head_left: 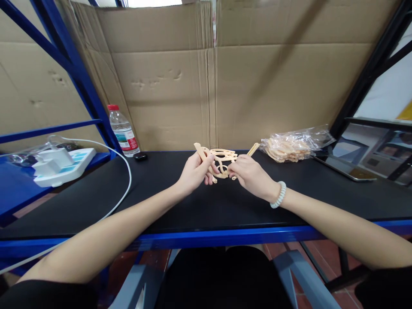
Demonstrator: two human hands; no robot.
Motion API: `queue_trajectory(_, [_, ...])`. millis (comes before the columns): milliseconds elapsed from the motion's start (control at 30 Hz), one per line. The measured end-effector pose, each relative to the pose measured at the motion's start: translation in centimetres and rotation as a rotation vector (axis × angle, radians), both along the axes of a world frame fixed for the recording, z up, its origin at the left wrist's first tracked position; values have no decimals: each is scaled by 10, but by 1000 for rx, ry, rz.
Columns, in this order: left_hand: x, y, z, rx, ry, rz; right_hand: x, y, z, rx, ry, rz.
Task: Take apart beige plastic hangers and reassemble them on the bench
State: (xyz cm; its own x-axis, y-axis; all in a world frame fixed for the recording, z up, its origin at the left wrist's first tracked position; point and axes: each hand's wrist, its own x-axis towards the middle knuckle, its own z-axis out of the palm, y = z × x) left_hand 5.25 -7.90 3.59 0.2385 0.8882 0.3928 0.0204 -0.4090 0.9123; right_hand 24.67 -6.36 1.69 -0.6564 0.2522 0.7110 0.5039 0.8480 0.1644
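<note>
My left hand (195, 170), above the black tabletop near its middle, is closed around a pale tan openwork piece (222, 174) with curved, ring-like parts. A flat end of tan material juts up past the left thumb. My right hand (249, 174) is also closed, its fingertips pinching the right side of the openwork. From behind its knuckles a narrow tan strip (254, 149) points up to the right; whether it joins the openwork is hidden. More tan looped parts (223, 152) show just beyond the fingers, and I cannot tell if they are separate pieces.
A clear plastic bag of similar tan pieces (285, 146) lies at the back right, beside a dark-screened tablet (346, 167). A water bottle (124, 131) and a small black object (140, 156) stand back left. A power strip (64, 165) with a white cable (128, 176) is farther left.
</note>
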Motion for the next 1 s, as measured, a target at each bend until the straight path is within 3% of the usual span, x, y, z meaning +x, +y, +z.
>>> queue_trajectory(333, [-1, 4, -1, -45, 10, -10, 0, 0, -2, -2, -8, 25])
queue_trajectory(467, [-6, 6, 2, -58, 5, 77, 3, 2, -3, -4, -29, 21])
queue_trajectory(633, [-22, 18, 14, -3, -104, 203, 22, 18, 9, -235, 128, -26])
queue_trajectory(767, [-29, 28, 16, -45, -166, 267, 35, 32, 17, -322, 66, -10])
queue_trajectory(1000, [-25, 30, 6, -106, -153, 223, 24, 34, 0, -399, -97, 110])
